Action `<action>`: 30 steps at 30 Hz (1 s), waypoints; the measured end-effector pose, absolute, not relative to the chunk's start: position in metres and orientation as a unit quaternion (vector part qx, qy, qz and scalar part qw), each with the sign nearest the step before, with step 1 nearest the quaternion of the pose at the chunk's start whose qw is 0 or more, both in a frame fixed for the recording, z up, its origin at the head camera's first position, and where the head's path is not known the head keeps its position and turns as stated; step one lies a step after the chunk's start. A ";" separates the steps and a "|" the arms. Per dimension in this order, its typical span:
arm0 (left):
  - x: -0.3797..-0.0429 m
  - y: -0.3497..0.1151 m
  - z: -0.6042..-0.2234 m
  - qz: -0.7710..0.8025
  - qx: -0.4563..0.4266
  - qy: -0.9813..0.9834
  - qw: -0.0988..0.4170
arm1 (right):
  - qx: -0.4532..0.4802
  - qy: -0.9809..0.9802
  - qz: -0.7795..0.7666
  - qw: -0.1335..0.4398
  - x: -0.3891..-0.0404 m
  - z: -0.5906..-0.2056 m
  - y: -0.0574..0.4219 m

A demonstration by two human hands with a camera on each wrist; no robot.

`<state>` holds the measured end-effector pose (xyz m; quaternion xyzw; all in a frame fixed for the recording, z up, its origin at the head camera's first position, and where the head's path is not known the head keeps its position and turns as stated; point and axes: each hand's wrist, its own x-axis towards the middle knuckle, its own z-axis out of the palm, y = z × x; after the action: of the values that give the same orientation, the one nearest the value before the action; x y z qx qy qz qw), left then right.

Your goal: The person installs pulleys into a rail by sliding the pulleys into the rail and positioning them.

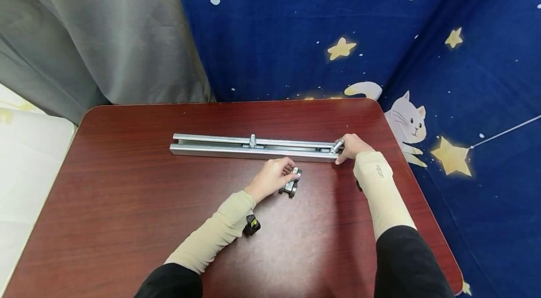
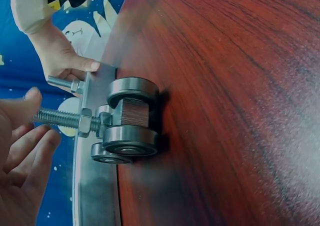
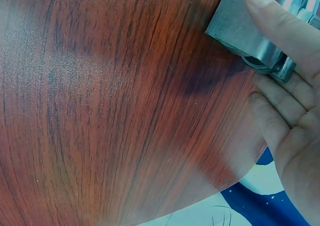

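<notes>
A metal C-shaped rail (image 1: 220, 150) lies across the table with its slot facing up. One roller trolley's bolt (image 1: 252, 140) sticks up from the slot near mid-rail. Another trolley's bolt (image 1: 337, 146) leans at the right end. My right hand (image 1: 354, 148) grips that end, its thumb (image 3: 277, 23) against the side wall and fingers around the far side. In front of the rail, a loose roller trolley (image 2: 132, 116) has its black-edged wheels on or just above the table. My left hand (image 1: 272, 177) pinches its threaded bolt (image 2: 57, 118) near the tip.
The reddish-brown wooden table (image 1: 127, 213) has rounded corners, and its right edge runs close by my right forearm. Behind it hang a grey curtain (image 1: 114, 35) and a blue star-patterned curtain (image 1: 279, 26). A white surface (image 1: 29, 162) stands at the left.
</notes>
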<state>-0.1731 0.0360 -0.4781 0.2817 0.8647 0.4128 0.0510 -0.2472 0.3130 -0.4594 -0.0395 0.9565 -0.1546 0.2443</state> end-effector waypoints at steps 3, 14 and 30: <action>-0.172 0.037 -0.480 0.401 0.270 0.875 0.034 | -0.049 0.957 -0.152 0.241 -0.247 -0.459 0.313; -0.168 0.037 -0.485 0.418 0.256 0.871 -0.029 | -0.035 0.956 -0.158 0.247 -0.248 -0.460 0.313; -0.165 0.021 -0.487 0.411 0.273 0.867 -0.063 | -0.043 0.957 -0.145 0.248 -0.249 -0.460 0.313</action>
<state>-0.1650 0.0213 -0.4868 0.2734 0.8672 0.4114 -0.0627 -0.2487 0.3130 -0.4604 -0.0434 0.9569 -0.1452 0.2477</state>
